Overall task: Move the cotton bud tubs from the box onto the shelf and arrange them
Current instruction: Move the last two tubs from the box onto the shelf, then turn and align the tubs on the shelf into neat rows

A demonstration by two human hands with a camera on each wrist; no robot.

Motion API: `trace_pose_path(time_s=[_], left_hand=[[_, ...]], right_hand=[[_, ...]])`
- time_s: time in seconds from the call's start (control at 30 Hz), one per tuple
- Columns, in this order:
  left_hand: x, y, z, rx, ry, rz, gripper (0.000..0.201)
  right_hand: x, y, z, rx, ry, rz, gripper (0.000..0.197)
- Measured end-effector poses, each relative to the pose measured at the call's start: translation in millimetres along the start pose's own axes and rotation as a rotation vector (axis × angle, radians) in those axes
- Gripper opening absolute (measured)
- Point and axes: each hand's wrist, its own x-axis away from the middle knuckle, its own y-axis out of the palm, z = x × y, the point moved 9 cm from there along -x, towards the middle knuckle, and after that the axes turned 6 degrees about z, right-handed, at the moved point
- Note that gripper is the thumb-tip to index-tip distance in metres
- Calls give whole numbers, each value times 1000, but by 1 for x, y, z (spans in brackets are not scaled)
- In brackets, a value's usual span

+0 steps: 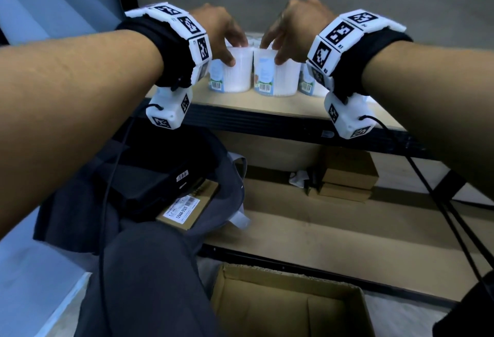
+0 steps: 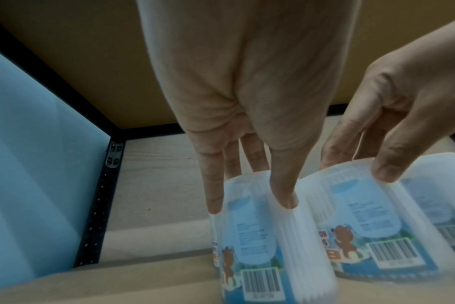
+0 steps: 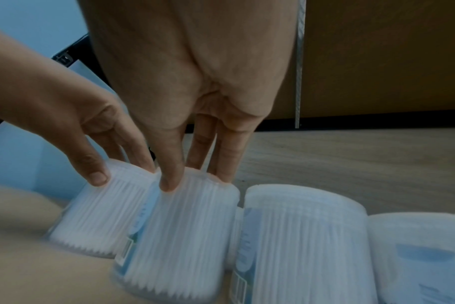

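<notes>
Two clear cotton bud tubs with blue bear labels stand side by side near the front of the shelf board [image 1: 187, 100]. My left hand [image 1: 235, 52] grips the left tub [image 1: 232, 75] from above, thumb in front and fingers behind its lid. My right hand [image 1: 272, 52] holds the neighbouring tub [image 1: 278, 77] the same way. The left wrist view shows the left hand [image 2: 249, 193] on its tub [image 2: 260, 236]; the right wrist view shows the right hand [image 3: 195, 179] on its tub [image 3: 182, 236]. The open cardboard box [image 1: 288, 310] lies on the floor below.
More tubs [image 3: 299, 246] stand in the row to the right, one partly hidden behind my right wrist [image 1: 307, 84]. A lower shelf holds small brown cartons [image 1: 347, 173]. A dark bag [image 1: 160, 189] with a labelled carton sits lower left. Black cables hang from both wrists.
</notes>
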Motion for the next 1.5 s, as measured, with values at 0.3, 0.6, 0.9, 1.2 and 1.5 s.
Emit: trace_pose_path(time_s=[0.3,0.6,0.9,1.2,1.5], left_hand=[[-13,5,-1,-32,21,21,47],[-16,13,-1,-114,39,67,48],[-15,12,15,-171,64,44,48],[-48,10,115,-59,252,41,50],[-77,31,219,26,386,-10,55]], right_hand=[[-20,10,15,61,-9,-14,39],[-22,17,22,10,-10,22,47],[1,-16,38,-6,-98,-4,57],[29,-72,144,44,58,4,57],[73,-91,226,106,201,-73,46]])
